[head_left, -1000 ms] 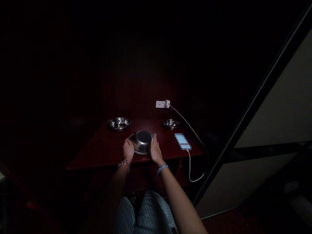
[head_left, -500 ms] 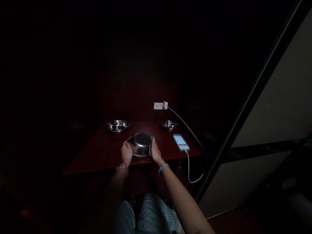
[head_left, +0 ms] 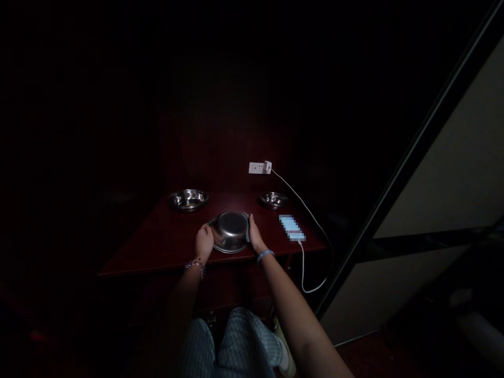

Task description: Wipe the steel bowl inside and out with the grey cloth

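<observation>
A shiny steel bowl is turned with its base toward me, over the front part of the dark red table. My left hand grips its left rim, fingers curled over the edge. At the bowl's right side, my right hand presses a grey-blue cloth against the outer wall. Most of the cloth is hidden between palm and metal. Whether the rim rests on the table or is slightly raised, I cannot tell.
Two more steel bowls stand upright farther back: a wider bowl at left and a smaller bowl at right. A phone lies at right, its white cable looping past the table edge to a wall socket.
My right hand and the cloth have shifted slightly up along the bowl's right side. The left hand keeps its hold on the rim. The view has tilted a little.
</observation>
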The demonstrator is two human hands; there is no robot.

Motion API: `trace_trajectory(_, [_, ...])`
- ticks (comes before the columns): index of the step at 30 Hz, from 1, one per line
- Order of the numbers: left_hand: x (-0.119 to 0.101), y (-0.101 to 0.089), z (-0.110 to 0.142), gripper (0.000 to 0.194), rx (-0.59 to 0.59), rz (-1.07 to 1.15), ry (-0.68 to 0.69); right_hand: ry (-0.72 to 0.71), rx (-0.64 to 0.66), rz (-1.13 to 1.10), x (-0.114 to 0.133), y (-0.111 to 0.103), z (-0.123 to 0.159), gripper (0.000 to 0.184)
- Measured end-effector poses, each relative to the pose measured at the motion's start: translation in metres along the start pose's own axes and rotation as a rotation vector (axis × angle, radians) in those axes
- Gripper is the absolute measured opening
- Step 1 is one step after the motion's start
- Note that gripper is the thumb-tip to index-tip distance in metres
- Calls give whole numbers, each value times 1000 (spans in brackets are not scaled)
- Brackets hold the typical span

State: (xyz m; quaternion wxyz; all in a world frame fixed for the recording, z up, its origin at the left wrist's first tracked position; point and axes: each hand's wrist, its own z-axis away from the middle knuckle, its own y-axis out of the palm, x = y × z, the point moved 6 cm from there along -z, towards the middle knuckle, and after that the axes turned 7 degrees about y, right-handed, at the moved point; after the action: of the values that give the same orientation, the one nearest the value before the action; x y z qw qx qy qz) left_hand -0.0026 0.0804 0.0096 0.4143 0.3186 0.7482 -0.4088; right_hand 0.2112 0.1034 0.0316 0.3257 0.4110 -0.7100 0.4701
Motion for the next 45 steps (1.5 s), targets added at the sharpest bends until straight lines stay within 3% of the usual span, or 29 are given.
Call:
trace_trajectory(10, [1,5,1,35,56,150,15,162,64,-164,5,-4,7,79])
trace_trajectory(21, [1,4,2,34,41,161,21,155,79,-180,-7,0,3,77])
trace_trajectory(25, [1,4,1,34,24,124,46,157,91,-440,-11,4,-1,72])
trace_trajectory(29, [2,4,0,34,17,108,74,191,-10,-685,-16,0,-3,62])
trace_trajectory(36, [1,5,0,36,21,96,66,288,-320,-372,-23,-19,4,54])
trace_trajectory(45, [2,4,1,35,-2,86,87,316,-361,-290,-22,-21,5,59])
